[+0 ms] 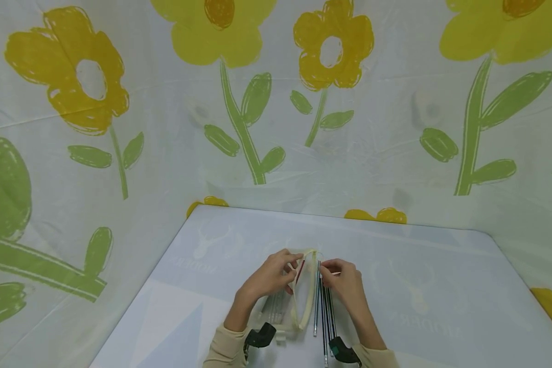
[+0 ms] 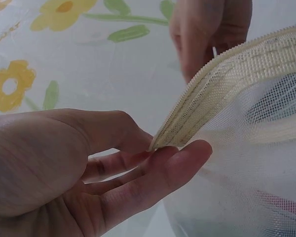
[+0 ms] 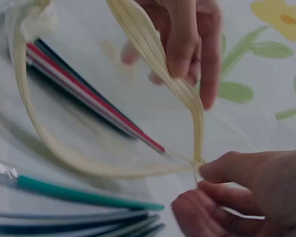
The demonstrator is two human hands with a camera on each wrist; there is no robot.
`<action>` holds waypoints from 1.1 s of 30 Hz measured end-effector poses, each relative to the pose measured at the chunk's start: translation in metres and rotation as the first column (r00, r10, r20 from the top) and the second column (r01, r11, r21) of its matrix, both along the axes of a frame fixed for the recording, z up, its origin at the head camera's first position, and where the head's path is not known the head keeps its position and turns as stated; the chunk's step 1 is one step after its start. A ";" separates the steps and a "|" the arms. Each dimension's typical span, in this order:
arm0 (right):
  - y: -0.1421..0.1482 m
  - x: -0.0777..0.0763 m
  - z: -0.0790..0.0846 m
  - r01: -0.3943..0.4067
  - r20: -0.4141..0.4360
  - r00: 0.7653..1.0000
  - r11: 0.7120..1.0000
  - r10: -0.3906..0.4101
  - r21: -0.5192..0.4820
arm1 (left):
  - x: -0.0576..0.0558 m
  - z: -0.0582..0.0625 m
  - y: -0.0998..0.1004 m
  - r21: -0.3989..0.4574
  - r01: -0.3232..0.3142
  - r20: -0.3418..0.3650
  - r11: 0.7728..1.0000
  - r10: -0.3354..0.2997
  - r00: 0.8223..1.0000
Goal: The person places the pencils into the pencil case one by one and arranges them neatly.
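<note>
Left hand (image 1: 271, 276) and right hand (image 1: 347, 282) fingers pinch the zippered mesh pouch (image 3: 98, 173), presumably spreading its mouth, pencils (image 3: 89, 194) beside it.

A pale mesh pouch, its mouth spread in a loop, with slender pencil-like sticks in it and beside it.

We see the mesh pouch (image 2: 241, 165) over the tabletop (image 1: 418, 306), its see-through sides rimmed by a cream woven band (image 2: 232, 79) with a finely toothed edge. The left hand (image 1: 271, 273) pinches one stretch of that band; the right hand (image 1: 347, 281) pinches its far corner. We make out a red stick (image 3: 96, 98) slanting among darker ones within the loop. To the pouch's right, we find a teal stick (image 3: 89, 193), shiny and clear at one end, next to a bunch of dark sticks (image 1: 323, 317), roughly parallel.
</note>
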State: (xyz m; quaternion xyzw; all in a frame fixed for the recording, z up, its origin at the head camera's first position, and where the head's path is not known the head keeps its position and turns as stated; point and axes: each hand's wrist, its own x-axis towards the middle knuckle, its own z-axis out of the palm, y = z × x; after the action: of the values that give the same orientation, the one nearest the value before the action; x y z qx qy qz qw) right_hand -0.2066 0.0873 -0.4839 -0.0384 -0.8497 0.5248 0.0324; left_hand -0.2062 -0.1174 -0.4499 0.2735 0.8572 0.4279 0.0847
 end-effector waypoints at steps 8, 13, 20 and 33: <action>0.013 0.003 0.003 -0.033 0.098 0.995 0.974 0.011 0.225 | 0.000 0.000 -0.003 0.020 -0.006 0.023 1.000 0.006 1.000; 0.016 0.006 0.003 -0.077 0.136 0.990 0.939 0.033 0.334 | 0.000 -0.001 -0.004 0.025 -0.004 0.031 1.000 0.003 1.000; 0.012 0.010 0.002 -0.129 0.189 0.981 0.875 0.044 0.467 | -0.001 -0.002 -0.005 -0.002 -0.011 0.003 1.000 0.011 1.000; 0.001 0.016 0.002 -0.100 0.119 0.992 0.833 0.041 0.544 | 0.000 -0.001 -0.005 0.009 -0.014 0.017 1.000 0.014 1.000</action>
State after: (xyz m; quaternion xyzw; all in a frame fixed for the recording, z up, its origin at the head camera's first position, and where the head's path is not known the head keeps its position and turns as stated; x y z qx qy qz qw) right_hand -0.1908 0.0886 -0.4816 -0.0228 -0.9658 0.2573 -0.0210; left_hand -0.2061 -0.1221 -0.4508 0.2643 0.8565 0.4347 0.0875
